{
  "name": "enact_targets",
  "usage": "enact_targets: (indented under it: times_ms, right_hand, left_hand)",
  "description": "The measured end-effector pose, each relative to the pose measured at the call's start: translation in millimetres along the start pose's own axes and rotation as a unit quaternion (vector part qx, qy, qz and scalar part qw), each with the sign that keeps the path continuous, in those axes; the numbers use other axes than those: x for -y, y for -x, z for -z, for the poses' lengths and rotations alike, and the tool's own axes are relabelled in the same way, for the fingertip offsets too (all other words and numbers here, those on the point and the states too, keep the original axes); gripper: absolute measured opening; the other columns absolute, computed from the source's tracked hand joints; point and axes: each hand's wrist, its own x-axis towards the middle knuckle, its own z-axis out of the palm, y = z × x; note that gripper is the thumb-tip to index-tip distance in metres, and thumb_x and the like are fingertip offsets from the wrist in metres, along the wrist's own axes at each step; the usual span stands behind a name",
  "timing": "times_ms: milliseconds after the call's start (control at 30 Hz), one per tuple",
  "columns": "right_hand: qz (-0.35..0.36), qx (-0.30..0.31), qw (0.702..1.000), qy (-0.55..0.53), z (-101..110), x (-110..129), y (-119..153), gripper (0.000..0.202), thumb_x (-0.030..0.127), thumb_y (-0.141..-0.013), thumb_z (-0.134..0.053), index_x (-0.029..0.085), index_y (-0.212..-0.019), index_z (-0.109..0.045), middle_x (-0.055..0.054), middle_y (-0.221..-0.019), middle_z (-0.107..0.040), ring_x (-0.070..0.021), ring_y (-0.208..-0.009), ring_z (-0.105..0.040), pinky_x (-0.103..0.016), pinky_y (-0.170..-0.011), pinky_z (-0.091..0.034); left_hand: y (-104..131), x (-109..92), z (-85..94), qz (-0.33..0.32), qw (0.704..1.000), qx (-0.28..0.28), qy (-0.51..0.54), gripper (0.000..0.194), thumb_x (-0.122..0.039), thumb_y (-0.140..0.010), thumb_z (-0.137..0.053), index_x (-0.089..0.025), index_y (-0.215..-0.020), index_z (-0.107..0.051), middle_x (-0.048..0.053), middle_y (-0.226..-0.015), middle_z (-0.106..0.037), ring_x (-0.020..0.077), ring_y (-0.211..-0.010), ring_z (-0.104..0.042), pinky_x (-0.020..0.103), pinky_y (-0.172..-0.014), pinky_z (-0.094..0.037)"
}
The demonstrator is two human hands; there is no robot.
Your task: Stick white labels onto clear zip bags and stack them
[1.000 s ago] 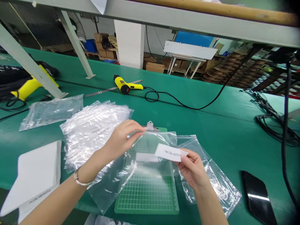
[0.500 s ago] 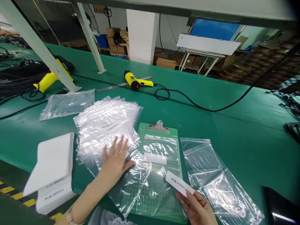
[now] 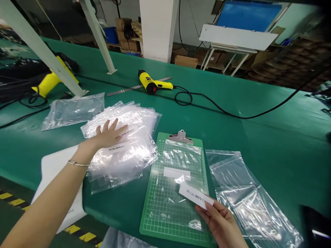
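White printed paper label [image 3: 196, 198] is pinched in the right hand [image 3: 221, 224], just above the green gridded clipboard [image 3: 176, 193] where one clear plastic zip bag [image 3: 181, 162] lies under the clip. The left hand [image 3: 108, 136] rests flat, fingers spread, on the stack of clear labelled bags [image 3: 124, 144]. I think the slippery stack may slide under this pressure, and the label could land crooked.

Bright, even overhead light; white glare across the heap of clear plastic bags [image 3: 121, 144] and soft shadows on the green desk [image 3: 245, 134]. Wide-angle bending and blur toward edges, dim background.
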Motion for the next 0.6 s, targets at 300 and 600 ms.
enact_targets:
  times_ms: [300,600]
  right_hand:
    - [-0.004,0.012,0.998,0.063,-4.7,10.8,-1.6,0.034,0.034,-0.057,-0.081,0.02,-0.087,-0.073,-0.011,-0.091,-0.071,-0.0242,-0.089,-0.065,-0.029,-0.08,-0.054]
    - [0.002,-0.012,0.999,0.049,-15.0,13.9,2.6,0.03,0.031,-0.057,-0.081,0.02,-0.085,-0.074,-0.008,-0.085,-0.072,-0.0204,-0.079,-0.067,-0.024,-0.074,-0.055]
  left_hand:
    - [17.3,-117.5,-46.2,-0.378,0.923,-0.043,0.063,0.082,-0.065,-0.08,-0.035,-0.018,-0.142,-0.008,0.009,-0.149,-0.009,0.0302,-0.136,0.0,0.06,-0.105,0.002]
    - [3.4,-106.0,-59.9,-0.347,0.934,-0.017,0.081,0.108,-0.079,-0.065,-0.037,-0.011,-0.142,-0.001,0.017,-0.146,-0.017,0.038,-0.134,-0.003,0.063,-0.1,0.008]
